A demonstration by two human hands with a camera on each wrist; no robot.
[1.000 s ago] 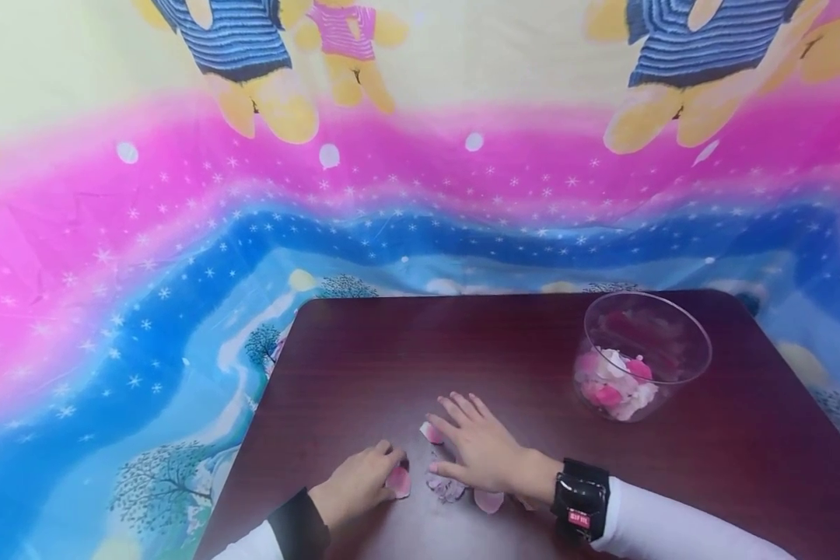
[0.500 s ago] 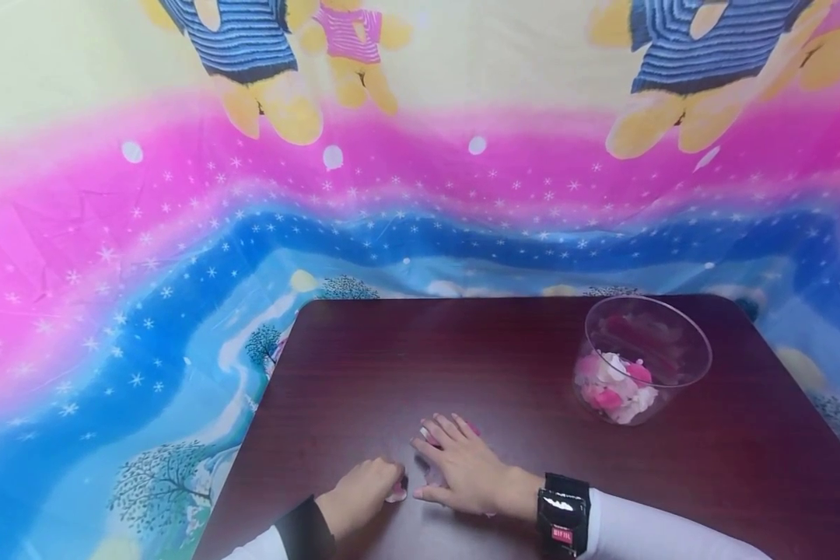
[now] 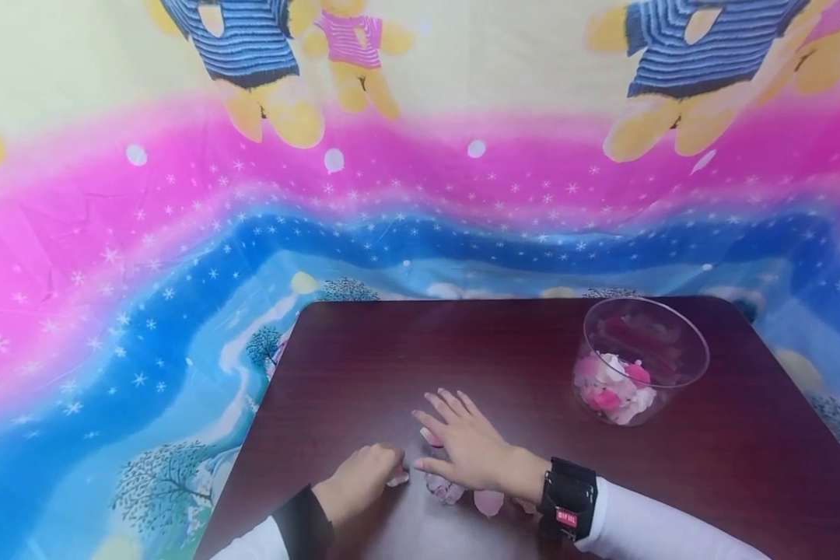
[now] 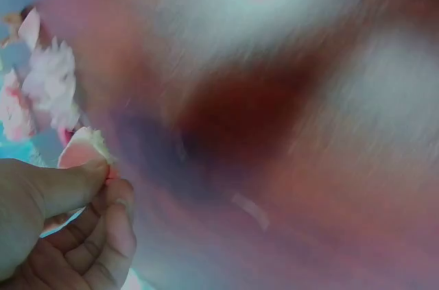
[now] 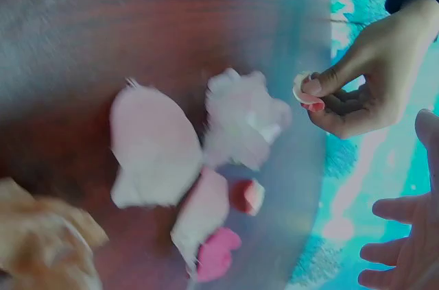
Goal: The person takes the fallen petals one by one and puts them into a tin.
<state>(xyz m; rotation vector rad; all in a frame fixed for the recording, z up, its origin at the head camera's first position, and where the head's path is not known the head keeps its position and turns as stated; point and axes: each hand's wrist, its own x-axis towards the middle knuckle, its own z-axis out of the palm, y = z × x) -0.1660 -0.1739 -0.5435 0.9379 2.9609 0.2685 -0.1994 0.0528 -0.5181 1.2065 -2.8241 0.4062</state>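
L hand point(image 3: 359, 484): fingers curled, thumb and forefinger pinching one pale pink petal point(image 3: 397, 478); pinch also plain in the R wrist view point(image 5: 302, 88). Sits at 7 o'clock on the table point(image 3: 364, 350).
R hand point(image 3: 470, 449): fingers straight and spread, palm down, low over the loose petals point(image 3: 445, 489); grips nothing. Sits just at 3 o'clock of the L hand, near the table's 6 o'clock edge.
Loose petals: small heap under and at 6 o'clock of the R palm, pale pink, white and one deeper pink point(image 5: 216, 254); they lie touching or overlapping, some part-hidden by the hand.
Wrist band point(image 3: 567, 498): black, on the R wrist, white sleeve behind it.
Technique (judgement): petals look thin and light, so a fingertip pinch at an edge suits better than a full grasp; a flat R palm prob. keeps the heap from scattering; lift one at a time, w/o crushing.
Bowl point(image 3: 679, 317): clear, round, upright, at 3 o'clock on the table, well apart from both hands.
Bowl contents point(image 3: 612, 389): pink and white petals piled at the bottom, roughly a third full by eye; count cannot be told.
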